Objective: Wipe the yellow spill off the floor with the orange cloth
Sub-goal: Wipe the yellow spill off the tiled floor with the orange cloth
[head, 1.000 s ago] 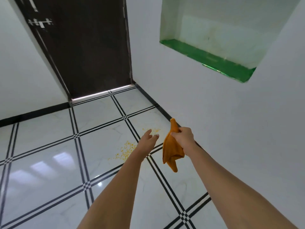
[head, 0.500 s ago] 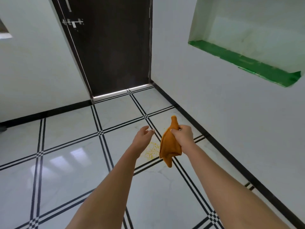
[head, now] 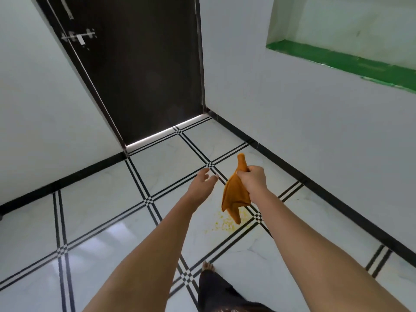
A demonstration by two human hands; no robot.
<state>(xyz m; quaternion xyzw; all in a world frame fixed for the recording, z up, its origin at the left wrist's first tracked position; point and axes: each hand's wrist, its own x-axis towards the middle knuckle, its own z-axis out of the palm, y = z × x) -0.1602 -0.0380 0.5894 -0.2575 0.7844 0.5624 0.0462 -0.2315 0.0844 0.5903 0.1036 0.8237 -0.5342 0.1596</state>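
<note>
1. Two bare arms of mine reach out over the floor [head: 108, 221], glossy white tile crossed by black double lines.
2. My right hand [head: 255, 182] grips the cloth [head: 234, 197]. Its fingers [head: 245, 175] are curled tight round a bunched part near the top, so one orange tip pokes up above my fist and the rest hangs down in folds.
3. The cloth is in the air, clear of the floor, and from where I look its lowest corner hangs in front of the spill [head: 225, 225].
4. The spill is a patch of yellow specks on the tile, just beside a crossing of black lines and near the dark skirting [head: 337, 199] of the right wall.
5. My left hand [head: 202, 185] holds nothing. Its fingers are loosely apart, and it sits just beside the cloth without touching it.
6. My bare foot [head: 208, 266] shows low down between my arms, near the spill.
7. A dark door [head: 139, 64] with a metal latch stands in the far corner, and a niche [head: 337, 61] with a green ledge is set in the right wall.
</note>
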